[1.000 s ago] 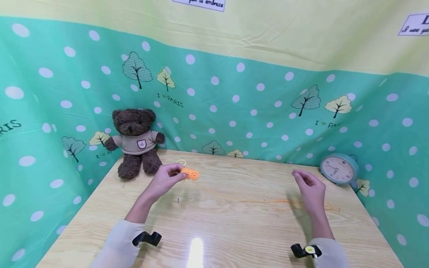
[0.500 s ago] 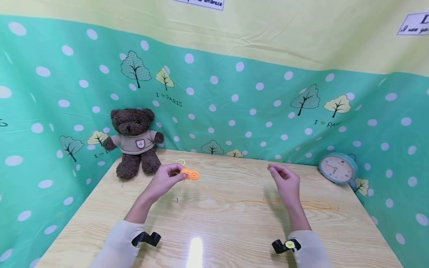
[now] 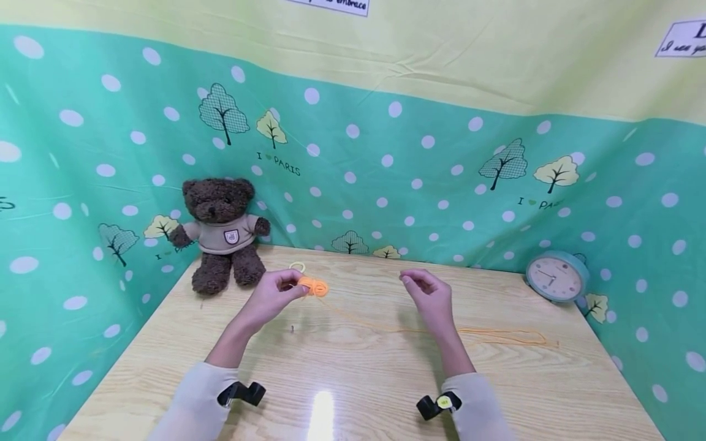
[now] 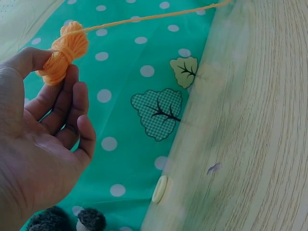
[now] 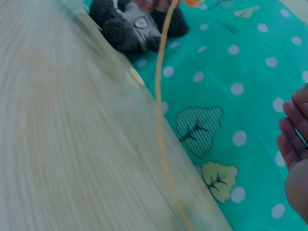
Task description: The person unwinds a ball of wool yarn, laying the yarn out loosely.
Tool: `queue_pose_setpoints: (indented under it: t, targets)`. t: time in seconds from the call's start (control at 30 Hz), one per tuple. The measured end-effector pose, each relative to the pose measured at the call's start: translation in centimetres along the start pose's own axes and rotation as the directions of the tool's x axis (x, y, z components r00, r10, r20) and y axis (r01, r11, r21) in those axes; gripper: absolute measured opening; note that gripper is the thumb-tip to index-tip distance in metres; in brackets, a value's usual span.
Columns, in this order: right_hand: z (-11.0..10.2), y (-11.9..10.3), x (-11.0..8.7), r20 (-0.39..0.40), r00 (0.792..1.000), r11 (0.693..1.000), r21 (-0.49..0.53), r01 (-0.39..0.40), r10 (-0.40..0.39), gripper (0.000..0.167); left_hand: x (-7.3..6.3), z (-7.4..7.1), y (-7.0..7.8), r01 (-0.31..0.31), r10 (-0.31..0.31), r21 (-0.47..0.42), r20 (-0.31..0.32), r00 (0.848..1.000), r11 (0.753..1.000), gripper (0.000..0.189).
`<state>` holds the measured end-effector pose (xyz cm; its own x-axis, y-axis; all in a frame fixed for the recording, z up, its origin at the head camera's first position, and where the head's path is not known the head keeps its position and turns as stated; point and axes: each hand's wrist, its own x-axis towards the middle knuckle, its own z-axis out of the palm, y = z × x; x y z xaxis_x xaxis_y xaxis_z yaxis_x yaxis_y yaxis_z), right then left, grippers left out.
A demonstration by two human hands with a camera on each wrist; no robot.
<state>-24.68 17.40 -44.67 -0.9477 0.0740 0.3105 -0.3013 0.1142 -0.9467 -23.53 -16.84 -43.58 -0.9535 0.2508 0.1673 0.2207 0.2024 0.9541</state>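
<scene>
Between thumb and fingertips, my left hand pinches a small bundle of orange yarn, raised above the table. In the left wrist view, the yarn bundle is tied round its middle. A loose strand runs from it to the right, down to the table, where it ends in a long loop. My right hand is in the air right of the bundle, fingers loosely bent; nothing shows in it. Only part of the right hand appears at its wrist view's edge.
Behind the left hand, a brown teddy bear sits at the table's back left. A pale yellow ring lies near the back edge. At the back right stands a teal alarm clock. A tiny dark speck lies on the wooden table.
My right hand has moved left across the table, from near the clock towards the yarn bundle. The left hand has kept its grip on the bundle in much the same place.
</scene>
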Motion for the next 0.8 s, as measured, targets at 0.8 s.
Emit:
queue_pose_setpoints:
  t: [0.8]
  targets:
    - [6.8, 2.0, -3.1, 0.355, 0.932, 0.997, 0.058, 0.053, -0.070, 0.019, 0.1, 0.4, -0.2, 0.002, -0.002, 0.015, -0.015, 1.000, 1.000, 0.015]
